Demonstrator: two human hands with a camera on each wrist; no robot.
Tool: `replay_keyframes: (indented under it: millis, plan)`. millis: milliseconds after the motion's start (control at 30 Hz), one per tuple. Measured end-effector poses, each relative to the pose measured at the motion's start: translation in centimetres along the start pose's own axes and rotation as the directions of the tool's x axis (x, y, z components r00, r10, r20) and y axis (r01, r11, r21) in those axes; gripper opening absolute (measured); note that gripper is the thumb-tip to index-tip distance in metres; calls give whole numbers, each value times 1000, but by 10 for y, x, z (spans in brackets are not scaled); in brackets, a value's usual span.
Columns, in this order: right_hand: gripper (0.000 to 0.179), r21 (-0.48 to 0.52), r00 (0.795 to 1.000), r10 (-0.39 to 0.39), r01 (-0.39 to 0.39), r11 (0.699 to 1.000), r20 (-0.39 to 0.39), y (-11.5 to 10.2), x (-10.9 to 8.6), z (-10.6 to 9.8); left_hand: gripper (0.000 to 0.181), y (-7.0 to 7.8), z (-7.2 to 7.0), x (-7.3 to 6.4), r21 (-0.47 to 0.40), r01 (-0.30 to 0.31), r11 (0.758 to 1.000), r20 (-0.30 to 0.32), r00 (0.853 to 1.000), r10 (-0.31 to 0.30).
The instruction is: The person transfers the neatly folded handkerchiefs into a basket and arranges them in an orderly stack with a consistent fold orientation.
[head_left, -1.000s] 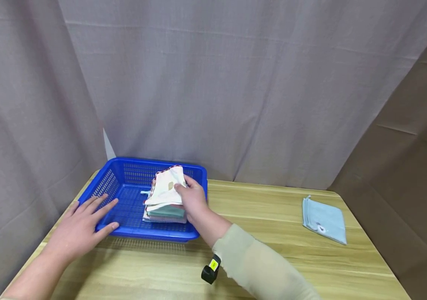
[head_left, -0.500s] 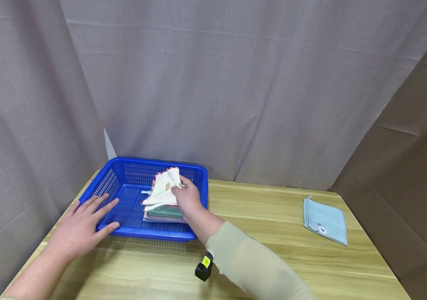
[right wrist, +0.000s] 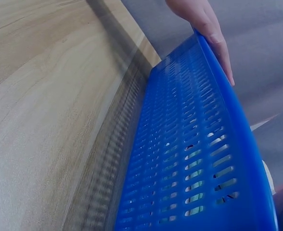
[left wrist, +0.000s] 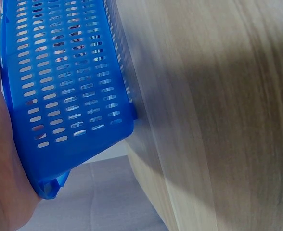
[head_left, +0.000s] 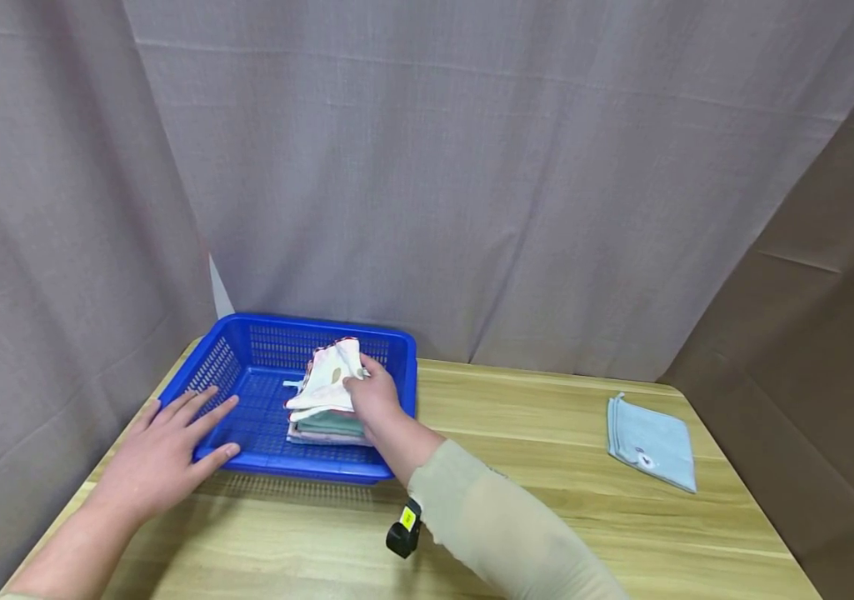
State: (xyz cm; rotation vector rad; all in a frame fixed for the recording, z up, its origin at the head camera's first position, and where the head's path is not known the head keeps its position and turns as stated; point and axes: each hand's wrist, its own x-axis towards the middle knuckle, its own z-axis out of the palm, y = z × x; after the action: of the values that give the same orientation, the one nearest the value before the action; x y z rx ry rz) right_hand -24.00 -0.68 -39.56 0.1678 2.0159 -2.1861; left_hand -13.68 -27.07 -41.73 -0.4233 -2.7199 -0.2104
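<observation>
A blue plastic basket (head_left: 299, 464) with slotted walls stands on the wooden table. Inside, toward its right side, lies a stack of folded small towels, with a green towel (head_left: 332, 422) and pinkish ones below. On top is a white towel (head_left: 325, 383) with red-checked trim, its right edge pinched by my right hand (head_left: 377, 396), thumb uppermost. My left hand (head_left: 160, 458) rests spread over the basket's front left corner, fingers fairly straight across the rim. The right wrist view shows the left hand (right wrist: 206, 31) at the far end of the rim; towels show through the slots.
A folded light blue towel (head_left: 651, 442) with a small bear face lies at the table's right. Grey curtain (head_left: 471, 183) hangs behind and to the left; a brown panel (head_left: 809, 333) bounds the right. A black wrist camera (head_left: 404, 529) hangs under the right sleeve.
My right hand has shifted a little left, drawing the white towel with it over the stack; in the last half second it has barely moved. The left hand stays in place.
</observation>
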Motion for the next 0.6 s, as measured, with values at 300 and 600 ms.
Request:
replay_keyframes:
  millis: [300,600]
  plan:
    - [61,-172,1000,19,-20,985,-4,2,1,0,66,1,-1,0,-4,0,1000,-4,1000,0]
    - [73,-290,998,61,-60,955,-6,0,2,-5,66,2,-3,0,-9,7,1000,11,1000,-7]
